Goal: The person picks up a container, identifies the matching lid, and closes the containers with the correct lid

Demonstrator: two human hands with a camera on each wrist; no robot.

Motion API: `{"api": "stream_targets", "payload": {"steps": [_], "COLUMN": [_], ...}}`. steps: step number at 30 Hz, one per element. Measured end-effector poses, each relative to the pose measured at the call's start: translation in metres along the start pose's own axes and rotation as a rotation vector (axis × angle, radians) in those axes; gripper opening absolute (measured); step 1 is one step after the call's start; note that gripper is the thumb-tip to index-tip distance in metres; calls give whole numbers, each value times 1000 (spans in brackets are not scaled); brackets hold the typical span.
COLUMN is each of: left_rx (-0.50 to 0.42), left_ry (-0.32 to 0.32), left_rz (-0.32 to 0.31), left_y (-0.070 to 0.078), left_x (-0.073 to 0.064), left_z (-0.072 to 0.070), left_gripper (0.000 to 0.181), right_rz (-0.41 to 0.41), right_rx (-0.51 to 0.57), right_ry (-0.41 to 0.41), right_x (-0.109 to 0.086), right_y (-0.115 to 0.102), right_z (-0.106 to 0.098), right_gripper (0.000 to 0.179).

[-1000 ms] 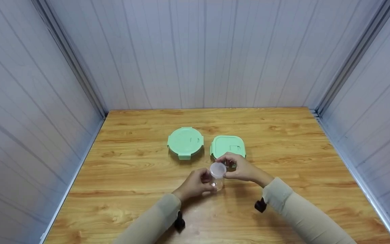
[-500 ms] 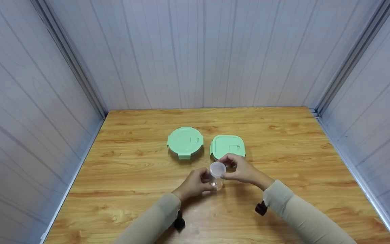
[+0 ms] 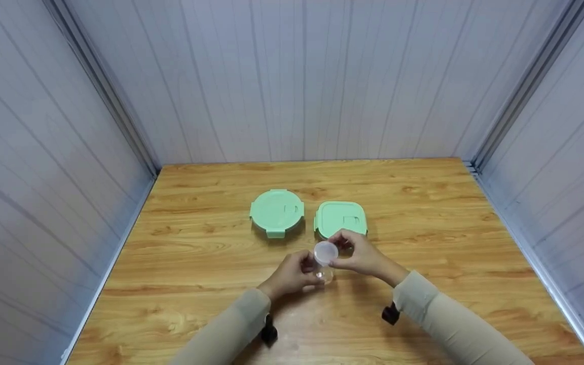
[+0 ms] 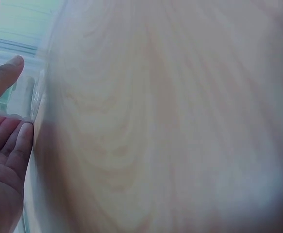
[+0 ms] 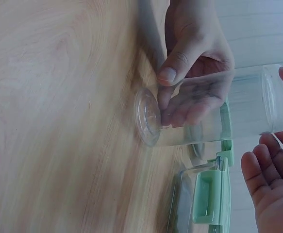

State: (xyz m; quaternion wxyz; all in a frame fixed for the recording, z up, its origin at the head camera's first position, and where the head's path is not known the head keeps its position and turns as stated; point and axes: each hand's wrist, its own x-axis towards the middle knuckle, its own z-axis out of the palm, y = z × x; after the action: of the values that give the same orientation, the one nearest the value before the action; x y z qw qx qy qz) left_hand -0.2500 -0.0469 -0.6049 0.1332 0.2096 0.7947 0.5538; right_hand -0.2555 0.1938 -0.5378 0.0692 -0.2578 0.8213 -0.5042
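A clear cylindrical plastic jar [image 5: 194, 121] with a translucent whitish lid [image 3: 326, 252] stands upright between my hands in the head view. My left hand [image 3: 292, 274] grips the jar's body low down, thumb on the near side. The right hand [image 3: 359, 254] holds the lid's rim between thumb and fingers. In the right wrist view, left fingers [image 5: 194, 114] show through the jar's transparent wall, and right fingers [image 5: 270, 162] touch the lid end. Only part of the jar [image 4: 22, 94] appears at the left edge of the left wrist view.
Behind the hands sit a round container with a green clip lid [image 3: 277, 209] and, to its right, a squarish one with a green lid [image 3: 341, 218], partly covered by my right hand. The wooden table [image 3: 195, 263] is bounded by pale panel walls [image 3: 292, 81].
My right hand has turned slightly around the lid, its thumb shifting a little to the left. The left hand and jar stay in place.
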Motion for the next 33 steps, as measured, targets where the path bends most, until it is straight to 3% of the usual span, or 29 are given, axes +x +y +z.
{"api": "stream_targets", "payload": {"steps": [10, 15, 20, 33], "left_rx": [27, 55, 107, 97], "left_ry": [-19, -29, -30, -21], "left_rz": [31, 47, 45, 42], "left_y": [1, 1, 2, 4], "left_x": [1, 1, 2, 4], "left_z": [2, 1, 0, 0], "left_gripper": [46, 50, 39, 41], "right_rz": [-105, -67, -33, -18], "right_rx": [-1, -2, 5, 32], "right_ry": [3, -7, -5, 23], "right_x": [0, 0, -1, -1], "right_y": [2, 0, -2, -2], "right_z": [1, 0, 0, 2], "right_gripper": [48, 49, 49, 47]}}
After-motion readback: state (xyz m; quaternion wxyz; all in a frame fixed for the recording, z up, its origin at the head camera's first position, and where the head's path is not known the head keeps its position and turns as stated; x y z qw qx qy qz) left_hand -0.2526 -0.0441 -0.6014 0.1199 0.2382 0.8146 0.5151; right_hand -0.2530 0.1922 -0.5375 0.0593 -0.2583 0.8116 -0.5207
